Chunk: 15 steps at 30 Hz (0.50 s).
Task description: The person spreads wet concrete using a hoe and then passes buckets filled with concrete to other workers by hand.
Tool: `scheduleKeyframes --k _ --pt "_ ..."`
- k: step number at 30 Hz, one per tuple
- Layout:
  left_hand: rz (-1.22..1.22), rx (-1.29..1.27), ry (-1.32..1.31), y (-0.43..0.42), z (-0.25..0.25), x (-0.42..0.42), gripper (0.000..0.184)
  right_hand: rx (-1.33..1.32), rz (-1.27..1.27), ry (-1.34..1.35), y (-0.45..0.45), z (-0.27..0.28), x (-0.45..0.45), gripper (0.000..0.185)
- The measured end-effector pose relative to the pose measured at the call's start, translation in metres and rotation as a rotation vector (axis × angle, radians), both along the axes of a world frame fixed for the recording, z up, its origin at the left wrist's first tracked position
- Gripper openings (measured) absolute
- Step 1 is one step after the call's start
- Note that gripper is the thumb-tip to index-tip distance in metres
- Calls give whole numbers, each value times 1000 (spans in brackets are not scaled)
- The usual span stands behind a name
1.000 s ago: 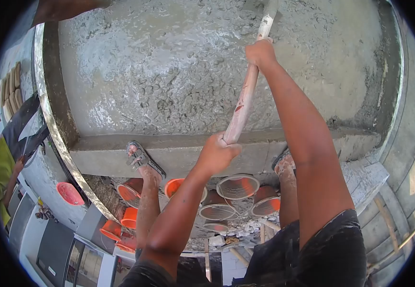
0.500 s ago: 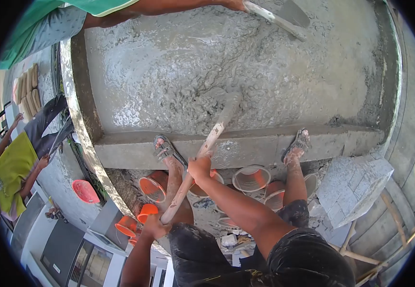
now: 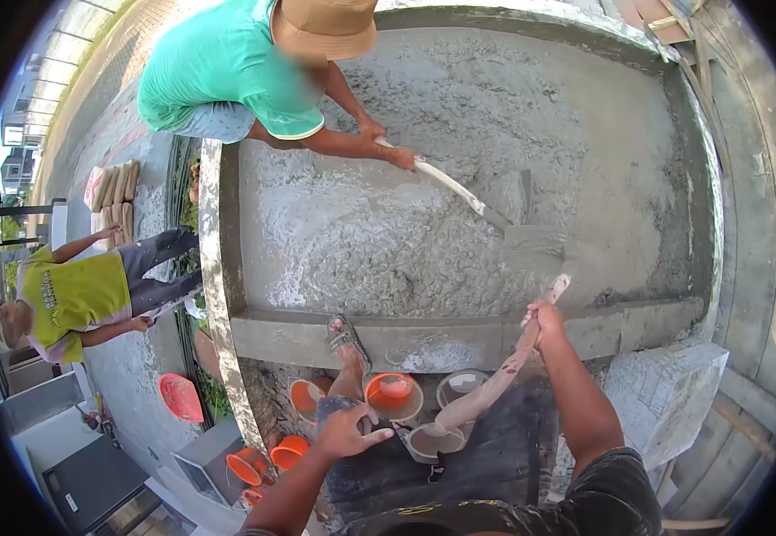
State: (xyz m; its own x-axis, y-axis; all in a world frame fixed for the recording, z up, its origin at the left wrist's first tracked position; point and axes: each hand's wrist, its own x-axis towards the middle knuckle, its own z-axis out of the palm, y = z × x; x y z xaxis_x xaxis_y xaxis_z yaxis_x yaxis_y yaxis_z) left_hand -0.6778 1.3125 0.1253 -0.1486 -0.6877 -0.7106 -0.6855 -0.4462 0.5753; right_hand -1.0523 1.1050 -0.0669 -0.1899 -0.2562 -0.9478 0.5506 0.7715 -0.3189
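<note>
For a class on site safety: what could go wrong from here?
The long, pale wooden handle is gripped only by the right hand, so it might twist free. Its far end is close to the second wooden-handled tool; the two could knock together. The foot in the dark strapped sandal might slip off the wet-looking grey concrete ledge toward the round orange bucket.
</note>
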Motion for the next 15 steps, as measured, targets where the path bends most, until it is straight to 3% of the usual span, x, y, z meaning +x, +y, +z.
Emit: scheduleKeyframes --k 2,6,8,10,11,12,13,15 --pt "220 52 -178 7 26 4 48 -127 75 -51 -15 21 -86 14" --pt "477 -61 -667 78 49 26 47 -129 -42 -141 -14 43 -238 16" --pt "700 -99 -714 133 61 17 49 -196 -118 -98 7 75 -284 16" --pt "750 -65 -741 180 81 -29 50 -162 -154 -49 31 86 -345 10" --pt "763 -33 -770 202 90 -50 52 -184 -32 -7 46 82 -382 9" --pt "954 155 -573 230 85 -67 56 -201 87 35 63 83 -414 9" --pt "973 163 -572 236 98 -95 56 -200 107 34 77 97 -436 9" --pt "1040 374 -393 236 123 -149 56 47 25 -16 90 136 -466 7"
